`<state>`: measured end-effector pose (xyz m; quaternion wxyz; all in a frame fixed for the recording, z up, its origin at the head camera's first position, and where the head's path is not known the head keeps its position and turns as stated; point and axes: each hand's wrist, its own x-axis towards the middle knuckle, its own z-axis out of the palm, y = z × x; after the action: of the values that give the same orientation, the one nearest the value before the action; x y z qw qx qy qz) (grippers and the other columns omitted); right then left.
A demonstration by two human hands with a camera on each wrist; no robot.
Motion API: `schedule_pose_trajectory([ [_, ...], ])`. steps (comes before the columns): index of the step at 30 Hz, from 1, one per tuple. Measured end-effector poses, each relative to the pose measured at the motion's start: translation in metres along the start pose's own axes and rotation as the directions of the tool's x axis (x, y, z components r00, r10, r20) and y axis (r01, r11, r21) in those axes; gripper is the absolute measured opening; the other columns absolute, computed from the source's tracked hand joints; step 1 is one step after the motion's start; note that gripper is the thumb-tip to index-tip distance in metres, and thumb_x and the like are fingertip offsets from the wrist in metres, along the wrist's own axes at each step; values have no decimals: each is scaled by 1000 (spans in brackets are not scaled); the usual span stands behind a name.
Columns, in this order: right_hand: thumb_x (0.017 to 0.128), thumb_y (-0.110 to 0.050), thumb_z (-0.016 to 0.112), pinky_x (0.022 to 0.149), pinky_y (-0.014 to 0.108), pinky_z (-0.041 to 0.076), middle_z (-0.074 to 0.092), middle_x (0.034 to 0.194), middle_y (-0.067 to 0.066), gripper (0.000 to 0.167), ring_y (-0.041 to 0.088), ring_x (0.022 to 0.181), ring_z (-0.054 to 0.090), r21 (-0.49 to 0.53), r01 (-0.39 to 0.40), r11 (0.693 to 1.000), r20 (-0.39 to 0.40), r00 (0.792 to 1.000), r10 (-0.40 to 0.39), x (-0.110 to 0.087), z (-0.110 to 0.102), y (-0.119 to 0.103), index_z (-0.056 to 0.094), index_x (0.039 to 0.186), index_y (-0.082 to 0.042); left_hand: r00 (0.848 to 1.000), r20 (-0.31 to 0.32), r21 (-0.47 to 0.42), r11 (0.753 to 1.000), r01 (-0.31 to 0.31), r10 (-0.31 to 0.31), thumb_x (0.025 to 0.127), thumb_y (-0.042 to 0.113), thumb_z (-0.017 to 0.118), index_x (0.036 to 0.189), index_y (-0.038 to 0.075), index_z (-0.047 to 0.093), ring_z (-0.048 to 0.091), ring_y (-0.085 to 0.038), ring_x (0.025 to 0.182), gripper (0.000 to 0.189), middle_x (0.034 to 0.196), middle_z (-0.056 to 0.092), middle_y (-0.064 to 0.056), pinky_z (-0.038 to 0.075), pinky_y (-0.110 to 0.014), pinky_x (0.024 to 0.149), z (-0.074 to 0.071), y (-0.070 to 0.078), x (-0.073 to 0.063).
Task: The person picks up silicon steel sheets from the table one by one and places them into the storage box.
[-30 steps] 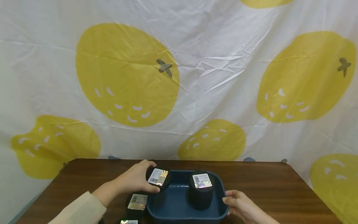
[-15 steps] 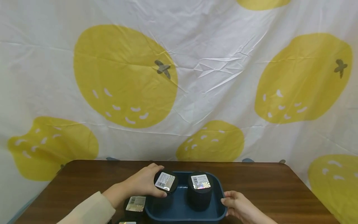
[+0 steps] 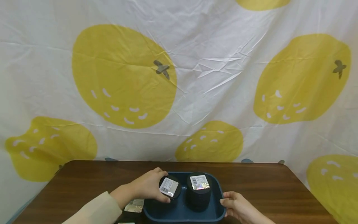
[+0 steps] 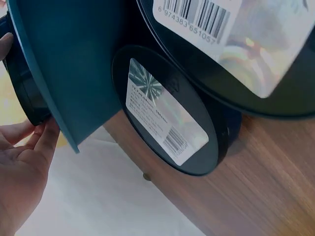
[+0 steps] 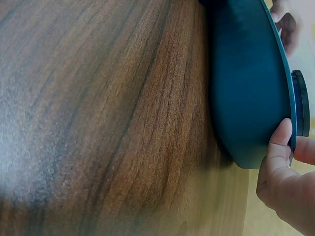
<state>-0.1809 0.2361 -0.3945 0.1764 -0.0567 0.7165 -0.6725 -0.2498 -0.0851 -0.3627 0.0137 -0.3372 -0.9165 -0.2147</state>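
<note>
My left hand (image 3: 149, 185) grips a black round jar (image 3: 178, 192) by its sides, thumb in front and fingers behind. A white barcode label faces up on the jar, which is at the left part of a blue plastic tray (image 3: 183, 220); its base is hidden. Another labelled black jar (image 3: 198, 199) stands inside the tray on the right. Pinching the tray's right rim is my right hand (image 3: 242, 207); in the right wrist view its thumb and fingers straddle the tray wall (image 5: 251, 88).
Outside the tray, on its left, stand more labelled black jars, one large and close (image 4: 206, 83) and one behind it (image 4: 165, 123) in the left wrist view. The brown wooden table (image 3: 268, 186) ends at a lemon-print cloth (image 3: 209, 77) hanging behind.
My left hand has carried the jar rightward and slightly down, from the tray's left rim to within the tray's outline. The right hand keeps its hold on the rim.
</note>
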Motion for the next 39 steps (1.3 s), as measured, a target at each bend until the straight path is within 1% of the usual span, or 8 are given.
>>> schedule_pose_trajectory([
  [5, 91, -1, 46, 62, 24, 48, 48, 93, 14, 40, 14, 69, 52, 0, -8, 1000, -4, 1000, 8, 0, 0, -1, 26, 114, 24, 1000, 31, 9, 1000, -3, 3, 54, 47, 83, 116, -4, 58, 51, -14, 78, 83, 97, 54, -5, 47, -30, 73, 7, 3, 3],
  [13, 91, -2, 46, 63, 24, 47, 47, 95, 15, 40, 14, 68, 51, -1, -18, 1000, -9, 1000, 18, 0, 0, -1, 27, 115, 24, 997, 69, 24, 999, 20, -22, 52, 46, 83, 113, -4, 59, 49, -12, 72, 83, 93, 53, -4, 46, -27, 68, 16, 4, 8],
  [19, 91, -1, 46, 62, 24, 47, 47, 94, 14, 40, 14, 67, 51, 0, -11, 1000, -18, 1000, 11, 0, 0, 0, 26, 115, 24, 996, 85, 52, 998, 29, -33, 52, 46, 83, 113, -4, 59, 49, -13, 72, 83, 93, 53, -5, 48, -27, 69, 20, 5, 8],
  [22, 91, -1, 46, 62, 24, 47, 47, 94, 14, 40, 14, 68, 51, 1, -6, 1000, -18, 1000, 6, 0, 0, 1, 26, 115, 24, 994, 107, 69, 997, 27, -35, 53, 47, 84, 112, -6, 59, 49, -12, 71, 82, 91, 53, -5, 48, -27, 69, 21, 6, 8],
  [27, 91, -1, 46, 62, 24, 47, 46, 95, 14, 39, 15, 68, 52, 8, -4, 1000, -7, 1000, 4, 0, 1, 1, 27, 114, 24, 985, 160, 105, 993, 45, -61, 54, 47, 84, 111, -6, 59, 47, -12, 70, 82, 88, 52, -5, 47, -26, 67, 23, 7, 9],
  [30, 91, -1, 47, 62, 24, 47, 47, 94, 14, 40, 14, 68, 52, 8, -6, 1000, -7, 1000, 6, 0, 0, 1, 27, 115, 24, 985, 160, 123, 991, 43, -62, 53, 46, 84, 110, -6, 60, 47, -13, 69, 81, 86, 51, -5, 47, -26, 66, 24, 7, 10],
  [33, 91, -3, 48, 62, 24, 47, 49, 92, 12, 41, 14, 67, 52, 5, -6, 1000, -11, 1000, 6, 1, 0, 0, 27, 116, 23, 988, 145, 143, 989, 32, -53, 52, 46, 85, 106, -6, 60, 46, -13, 67, 79, 83, 50, -5, 46, -26, 64, 24, 7, 10],
  [39, 90, -3, 48, 61, 23, 47, 50, 91, 11, 39, 14, 68, 53, 5, -5, 1000, -2, 1000, 5, 0, 0, 0, 30, 114, 22, 987, 157, 206, 978, -4, -29, 51, 46, 85, 85, 1, 62, 43, -10, 59, 61, 71, 46, 1, 42, -24, 56, 25, 8, 12],
])
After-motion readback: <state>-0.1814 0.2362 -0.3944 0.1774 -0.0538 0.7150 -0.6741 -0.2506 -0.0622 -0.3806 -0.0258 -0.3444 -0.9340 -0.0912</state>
